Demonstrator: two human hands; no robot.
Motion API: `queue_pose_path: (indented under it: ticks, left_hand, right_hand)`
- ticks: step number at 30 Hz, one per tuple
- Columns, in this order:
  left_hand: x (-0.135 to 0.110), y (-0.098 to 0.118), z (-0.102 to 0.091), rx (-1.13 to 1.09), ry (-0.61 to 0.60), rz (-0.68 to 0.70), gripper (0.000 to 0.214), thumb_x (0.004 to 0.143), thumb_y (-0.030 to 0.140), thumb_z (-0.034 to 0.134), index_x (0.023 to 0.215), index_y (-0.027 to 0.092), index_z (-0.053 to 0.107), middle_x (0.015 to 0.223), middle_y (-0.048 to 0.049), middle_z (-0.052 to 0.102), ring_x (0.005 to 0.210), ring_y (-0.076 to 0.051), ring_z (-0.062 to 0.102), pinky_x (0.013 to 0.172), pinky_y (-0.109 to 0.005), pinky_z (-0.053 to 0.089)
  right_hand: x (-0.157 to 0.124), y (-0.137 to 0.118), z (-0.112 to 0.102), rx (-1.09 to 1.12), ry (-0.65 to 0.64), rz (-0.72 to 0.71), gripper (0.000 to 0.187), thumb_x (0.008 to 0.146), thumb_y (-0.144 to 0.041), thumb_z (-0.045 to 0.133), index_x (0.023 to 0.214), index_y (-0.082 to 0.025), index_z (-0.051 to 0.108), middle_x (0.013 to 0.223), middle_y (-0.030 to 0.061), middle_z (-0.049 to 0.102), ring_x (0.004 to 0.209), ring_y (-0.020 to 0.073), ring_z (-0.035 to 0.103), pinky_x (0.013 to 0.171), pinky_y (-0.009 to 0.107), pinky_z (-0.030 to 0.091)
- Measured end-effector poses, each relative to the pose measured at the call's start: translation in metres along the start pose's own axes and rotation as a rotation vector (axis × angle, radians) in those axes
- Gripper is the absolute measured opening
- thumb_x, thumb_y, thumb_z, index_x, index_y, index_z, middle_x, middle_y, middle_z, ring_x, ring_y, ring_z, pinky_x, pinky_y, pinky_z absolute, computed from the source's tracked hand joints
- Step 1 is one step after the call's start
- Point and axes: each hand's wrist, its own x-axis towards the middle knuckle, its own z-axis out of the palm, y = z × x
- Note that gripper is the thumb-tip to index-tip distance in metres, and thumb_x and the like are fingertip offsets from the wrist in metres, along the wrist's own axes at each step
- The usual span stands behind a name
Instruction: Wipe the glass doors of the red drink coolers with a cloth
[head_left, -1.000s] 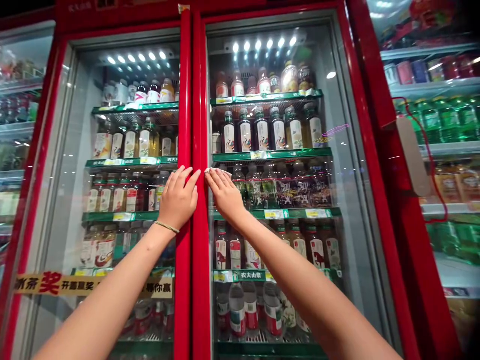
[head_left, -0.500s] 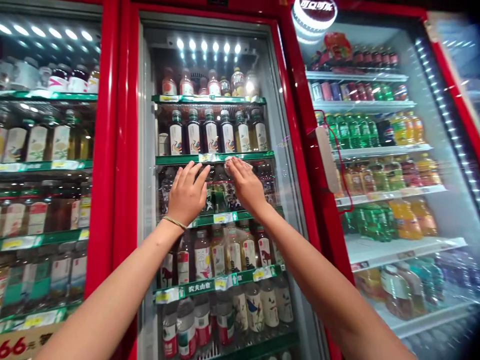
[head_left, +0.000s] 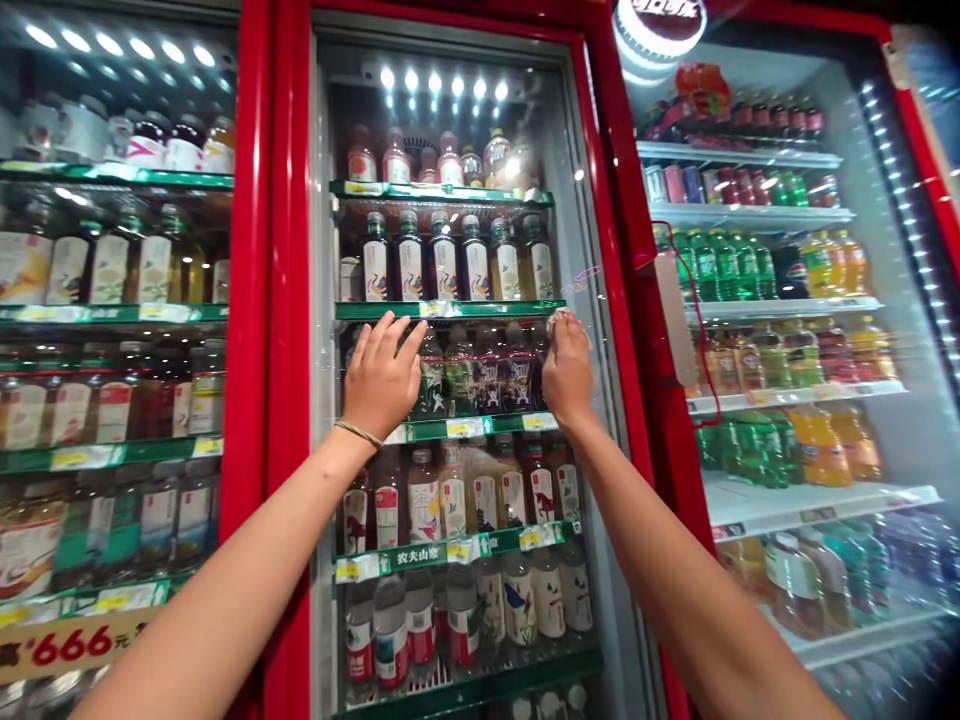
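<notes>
While the left hand (head_left: pixel 382 372) is spread open, fingers fanned in front of the glass door (head_left: pixel 574 215), I see the right hand (head_left: pixel 568 365) at its three o'clock, fingers together over a small whitish cloth (head_left: pixel 556 318); whether they pinch it or only press it, I cannot tell from here. That cloth lies at the right hand's eleven o'clock, by the fingertips. A thin wristband (head_left: pixel 358 432) circles the left wrist at seven. Taking the gap between the hands as my clock centre, I have dark bottles (head_left: pixel 444 255) with pale labels upright behind the glass toward twelve, and more labelled bottles (head_left: pixel 454 500) at six. A red frame (head_left: pixel 289 350) stands at nine; a pale panel (head_left: pixel 677 320) with a red cord (head_left: pixel 703 350) beside it sits at three. Further out, my feed shows a lit round sign (head_left: pixel 660 22) at one and a banner (head_left: pixel 75 645) reading 666 at eight.
</notes>
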Motion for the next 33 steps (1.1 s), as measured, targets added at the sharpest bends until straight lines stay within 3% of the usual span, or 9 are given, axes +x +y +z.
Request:
queue_pose_path:
  ticks: [7, 10, 13, 15, 18, 21, 27, 30, 33]
  left_hand:
    - [-0.029, -0.061, -0.043, 0.065, 0.024, -0.115, 0.049, 0.103, 0.027, 0.039, 0.148, 0.02, 0.055, 0.152, -0.0129, 0.056, 0.151, -0.029, 0.04, 0.129, -0.053, 0.027]
    - [-0.041, -0.079, -0.058, 0.111, 0.03, -0.135, 0.049, 0.103, 0.027, 0.039, 0.148, 0.02, 0.056, 0.151, -0.0127, 0.056, 0.15, -0.029, 0.041, 0.129, -0.053, 0.027]
    - [-0.049, -0.093, -0.072, 0.15, 0.028, -0.169, 0.047, 0.103, 0.028, 0.039, 0.146, 0.021, 0.058, 0.151, -0.0125, 0.057, 0.15, -0.03, 0.042, 0.128, -0.053, 0.028]
    - [-0.049, -0.097, -0.076, 0.158, 0.03, -0.186, 0.047, 0.103, 0.029, 0.04, 0.145, 0.021, 0.058, 0.151, -0.0125, 0.057, 0.15, -0.03, 0.042, 0.128, -0.053, 0.027]
    - [-0.042, -0.089, -0.07, 0.148, 0.038, -0.192, 0.048, 0.102, 0.027, 0.041, 0.147, 0.02, 0.057, 0.151, -0.0128, 0.056, 0.151, -0.029, 0.041, 0.129, -0.052, 0.026]
    - [-0.03, -0.066, -0.049, 0.121, 0.036, -0.168, 0.049, 0.102, 0.026, 0.04, 0.148, 0.02, 0.055, 0.152, -0.0131, 0.056, 0.151, -0.029, 0.04, 0.129, -0.053, 0.026]
    - [-0.008, 0.004, 0.009, 0.03, 0.012, -0.082, 0.048, 0.103, 0.027, 0.04, 0.147, 0.02, 0.056, 0.15, -0.0129, 0.058, 0.151, -0.03, 0.041, 0.129, -0.055, 0.026]
    - [0.0, 0.035, 0.035, -0.021, 0.005, -0.048, 0.047, 0.103, 0.028, 0.04, 0.146, 0.021, 0.057, 0.15, -0.012, 0.058, 0.151, -0.03, 0.04, 0.129, -0.055, 0.026]
    - [0.004, 0.058, 0.051, -0.081, 0.0, -0.031, 0.046, 0.103, 0.028, 0.04, 0.146, 0.023, 0.057, 0.151, -0.0116, 0.057, 0.152, -0.029, 0.039, 0.129, -0.057, 0.026]
  right_hand:
    - [-0.02, -0.162, 0.061, 0.057, -0.144, -0.261, 0.075, 0.089, -0.001, 0.038, 0.162, -0.017, 0.035, 0.166, 0.0094, 0.039, 0.158, 0.0265, 0.029, 0.132, 0.051, 0.026]
    - [-0.043, -0.224, 0.086, 0.088, -0.225, -0.365, 0.066, 0.093, -0.004, 0.038, 0.159, -0.015, 0.041, 0.167, 0.008, 0.038, 0.158, 0.0249, 0.028, 0.133, 0.046, 0.025]
    - [-0.064, -0.261, 0.1, 0.153, -0.279, -0.473, 0.057, 0.1, -0.01, 0.037, 0.156, -0.017, 0.047, 0.165, 0.0058, 0.042, 0.156, 0.0219, 0.032, 0.132, 0.043, 0.027]
    - [-0.07, -0.267, 0.101, 0.184, -0.307, -0.56, 0.054, 0.102, -0.011, 0.037, 0.155, -0.019, 0.047, 0.164, 0.0047, 0.043, 0.156, 0.0199, 0.033, 0.132, 0.042, 0.027]
    - [-0.064, -0.247, 0.091, 0.181, -0.327, -0.649, 0.053, 0.102, -0.01, 0.037, 0.154, -0.017, 0.049, 0.164, 0.0059, 0.044, 0.155, 0.02, 0.034, 0.132, 0.04, 0.028]
    - [-0.042, -0.201, 0.073, 0.144, -0.29, -0.594, 0.056, 0.101, -0.007, 0.037, 0.154, -0.018, 0.049, 0.164, 0.0057, 0.043, 0.155, 0.0206, 0.035, 0.131, 0.041, 0.03]
    - [0.01, -0.064, 0.018, 0.046, -0.168, -0.366, 0.066, 0.095, -0.002, 0.037, 0.157, -0.022, 0.045, 0.164, 0.0035, 0.044, 0.155, 0.0225, 0.036, 0.13, 0.046, 0.033]
    - [0.016, 0.01, -0.016, 0.005, -0.11, -0.229, 0.066, 0.096, -0.005, 0.036, 0.159, -0.023, 0.042, 0.165, 0.005, 0.042, 0.155, 0.0238, 0.036, 0.128, 0.048, 0.034]
    - [0.008, 0.061, -0.038, -0.018, -0.068, -0.122, 0.06, 0.099, -0.012, 0.033, 0.157, -0.023, 0.044, 0.164, 0.0064, 0.044, 0.154, 0.0236, 0.037, 0.127, 0.049, 0.036]
